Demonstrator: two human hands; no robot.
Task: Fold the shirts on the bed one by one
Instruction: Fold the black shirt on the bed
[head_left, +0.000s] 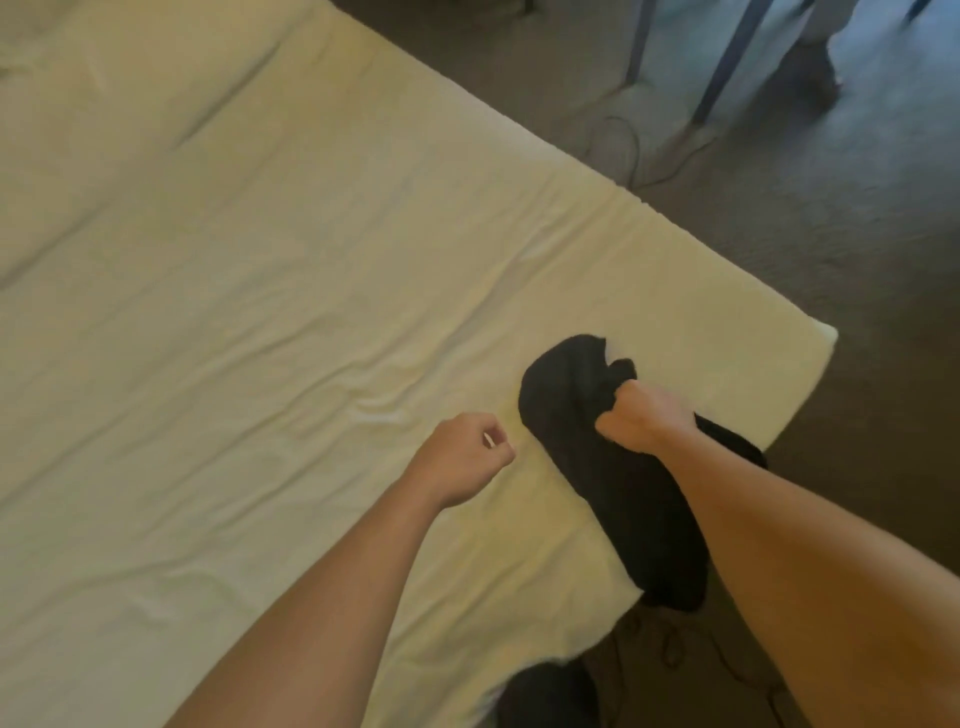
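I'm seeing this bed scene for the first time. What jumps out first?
The black shirt stands out, bunched dark against the pale bed sheet near the bed's right corner and hanging over its edge. The right hand is fisted in it, while the left hand is curled loosely, empty, beside it.

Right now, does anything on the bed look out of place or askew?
Yes. The black shirt lies bunched near the corner of the bed, its lower part draping over the edge. The right hand grips it; the left hand is closed on nothing.

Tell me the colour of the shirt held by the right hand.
Plain black shirt, clearest in the head view.
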